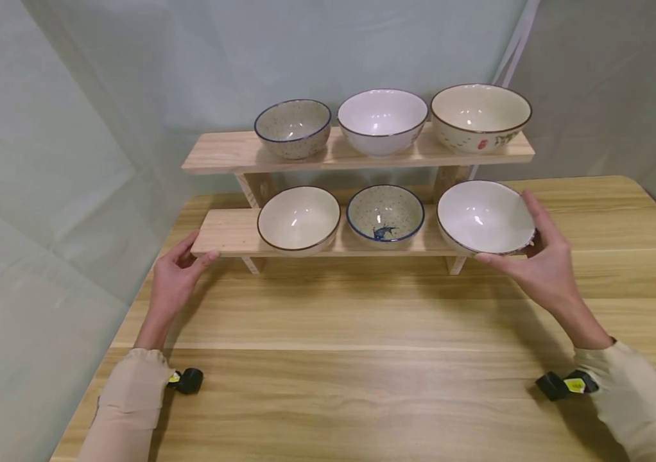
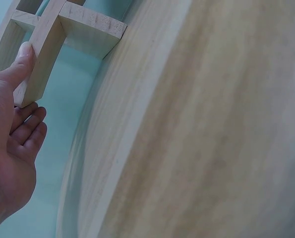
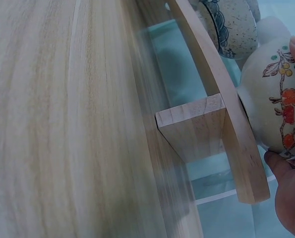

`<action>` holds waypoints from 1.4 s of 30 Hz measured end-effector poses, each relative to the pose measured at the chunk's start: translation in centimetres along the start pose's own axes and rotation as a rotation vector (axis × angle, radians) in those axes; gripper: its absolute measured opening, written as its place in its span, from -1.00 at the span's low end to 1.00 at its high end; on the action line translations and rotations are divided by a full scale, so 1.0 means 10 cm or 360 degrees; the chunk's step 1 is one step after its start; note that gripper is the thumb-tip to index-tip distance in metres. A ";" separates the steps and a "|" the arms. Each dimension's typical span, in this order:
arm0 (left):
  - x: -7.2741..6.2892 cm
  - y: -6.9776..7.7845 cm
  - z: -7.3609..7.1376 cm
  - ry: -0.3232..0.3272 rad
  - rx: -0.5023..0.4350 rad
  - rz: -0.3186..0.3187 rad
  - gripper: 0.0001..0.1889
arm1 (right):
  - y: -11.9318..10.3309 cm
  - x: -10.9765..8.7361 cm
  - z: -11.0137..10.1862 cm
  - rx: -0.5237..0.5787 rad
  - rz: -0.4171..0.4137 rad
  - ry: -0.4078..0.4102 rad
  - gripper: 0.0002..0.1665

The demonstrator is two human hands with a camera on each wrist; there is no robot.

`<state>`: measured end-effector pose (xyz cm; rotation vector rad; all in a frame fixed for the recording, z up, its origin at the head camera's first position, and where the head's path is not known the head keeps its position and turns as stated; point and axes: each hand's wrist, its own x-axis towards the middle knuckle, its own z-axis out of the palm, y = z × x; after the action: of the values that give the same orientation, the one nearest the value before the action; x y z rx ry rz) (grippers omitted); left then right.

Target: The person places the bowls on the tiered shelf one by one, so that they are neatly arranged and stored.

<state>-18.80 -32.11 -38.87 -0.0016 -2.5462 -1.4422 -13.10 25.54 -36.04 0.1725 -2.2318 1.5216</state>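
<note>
On the right end of the lower shelf, my right hand (image 1: 550,273) holds a white-lined bowl (image 1: 481,218), thumb at its front and fingers around its right side. The right wrist view shows this bowl's outside (image 3: 271,84) painted with red fruit and leaves, its base at the board. My left hand (image 1: 172,282) grips the left end of the two-tier wooden shelf's lower board (image 1: 226,231). Its thumb lies along the front edge, and its other fingers (image 2: 30,129) curl by the board's end. Beside the held bowl sits a speckled blue-rimmed bowl (image 1: 386,215), then a cream brown-rimmed bowl (image 1: 299,218).
The upper board (image 1: 224,151) carries a speckled bowl (image 1: 293,128), a white bowl (image 1: 382,119) and a larger cream flowered bowl (image 1: 481,115). Short wooden legs lift the shelf off the wood-grain table (image 1: 334,359). Pale cloth (image 1: 62,192) hangs behind and at the left.
</note>
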 end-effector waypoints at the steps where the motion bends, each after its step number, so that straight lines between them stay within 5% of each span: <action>1: 0.00 0.00 0.00 0.0000 0.0001 0.0001 -0.29 | 0.00 0.00 0.00 0.0001 0.0004 0.0000 0.34; 42: -0.02 0.03 0.00 0.0002 0.0054 0.0035 -0.27 | 0.00 0.07 -0.01 -0.0003 0.0126 -0.0161 0.39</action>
<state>-18.53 -31.91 -38.63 -0.0233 -2.5611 -1.3907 -13.65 25.70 -35.72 0.1662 -2.3444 1.5843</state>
